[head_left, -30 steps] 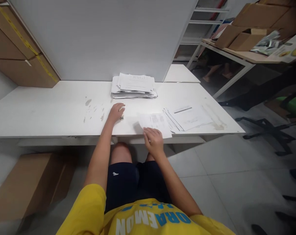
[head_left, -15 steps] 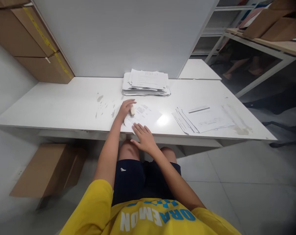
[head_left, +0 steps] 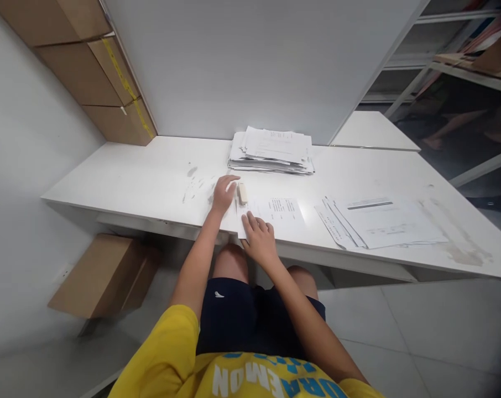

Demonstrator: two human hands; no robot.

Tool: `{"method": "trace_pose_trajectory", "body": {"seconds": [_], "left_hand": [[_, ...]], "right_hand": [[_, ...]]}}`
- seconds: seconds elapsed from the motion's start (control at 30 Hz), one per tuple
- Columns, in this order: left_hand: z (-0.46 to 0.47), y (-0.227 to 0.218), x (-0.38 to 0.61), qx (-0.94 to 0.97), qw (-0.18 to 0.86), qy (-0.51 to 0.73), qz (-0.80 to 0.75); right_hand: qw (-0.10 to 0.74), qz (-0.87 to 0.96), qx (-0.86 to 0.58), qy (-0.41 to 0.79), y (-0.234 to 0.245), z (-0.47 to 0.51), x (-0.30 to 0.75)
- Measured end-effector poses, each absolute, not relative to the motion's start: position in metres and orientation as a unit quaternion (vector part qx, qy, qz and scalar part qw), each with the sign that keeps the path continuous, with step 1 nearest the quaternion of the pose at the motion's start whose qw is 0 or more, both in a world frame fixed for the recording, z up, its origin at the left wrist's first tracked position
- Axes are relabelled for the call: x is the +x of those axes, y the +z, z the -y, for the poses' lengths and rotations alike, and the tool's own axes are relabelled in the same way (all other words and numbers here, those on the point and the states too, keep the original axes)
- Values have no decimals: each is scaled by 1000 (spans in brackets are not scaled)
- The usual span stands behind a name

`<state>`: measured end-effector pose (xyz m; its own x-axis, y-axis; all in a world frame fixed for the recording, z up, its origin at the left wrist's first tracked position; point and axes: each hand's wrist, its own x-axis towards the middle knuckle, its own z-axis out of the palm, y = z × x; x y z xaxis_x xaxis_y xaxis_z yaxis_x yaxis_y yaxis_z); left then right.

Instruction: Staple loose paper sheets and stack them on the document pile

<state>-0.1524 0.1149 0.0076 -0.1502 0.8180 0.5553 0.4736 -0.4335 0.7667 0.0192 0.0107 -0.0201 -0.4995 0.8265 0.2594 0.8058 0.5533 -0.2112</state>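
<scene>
One printed sheet lies partly under the fingers of the person's right hand as I watch through the head feed from afar; its print shows to the right of those fingertips. I see these fingers laid close side by side, palm down over the left part of the paper. Their thumb sits low, at the near edge of the white tabletop, and I cannot tell whether it pinches the paper.

Just beyond the right fingertips I find a small cream block, just to the right of the left hand. The left fingers reach forward in a light curve, with a gap between them and the thumb; whether any of them touches the block, I cannot tell.

Past both sets of fingertips I have a thick paper stack. Well to the right of the right fingers lie some overlapping sheets, the top one bearing a dark bar. Left of the left fingers I make out grey marks on the surface.
</scene>
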Motion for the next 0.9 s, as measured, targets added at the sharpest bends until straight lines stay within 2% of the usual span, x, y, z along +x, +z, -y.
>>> {"method": "trace_pose_trajectory", "body": {"seconds": [0.13, 0.27, 0.47, 0.63, 0.9], "left_hand": [[-122, 3, -150, 766, 216, 396, -459], [-121, 5, -147, 801, 219, 321, -456], [-122, 5, -147, 812, 211, 311, -447], [-131, -4, -148, 839, 218, 243, -435], [-126, -13, -146, 846, 157, 299, -412]], "right_hand": [[158, 868, -470, 34, -24, -12, 20], [149, 864, -478, 57, -22, -14, 16], [176, 853, -488, 55, -24, -16, 11], [140, 855, -495, 65, -21, -15, 15], [108, 877, -468, 23, -19, -12, 20]]}}
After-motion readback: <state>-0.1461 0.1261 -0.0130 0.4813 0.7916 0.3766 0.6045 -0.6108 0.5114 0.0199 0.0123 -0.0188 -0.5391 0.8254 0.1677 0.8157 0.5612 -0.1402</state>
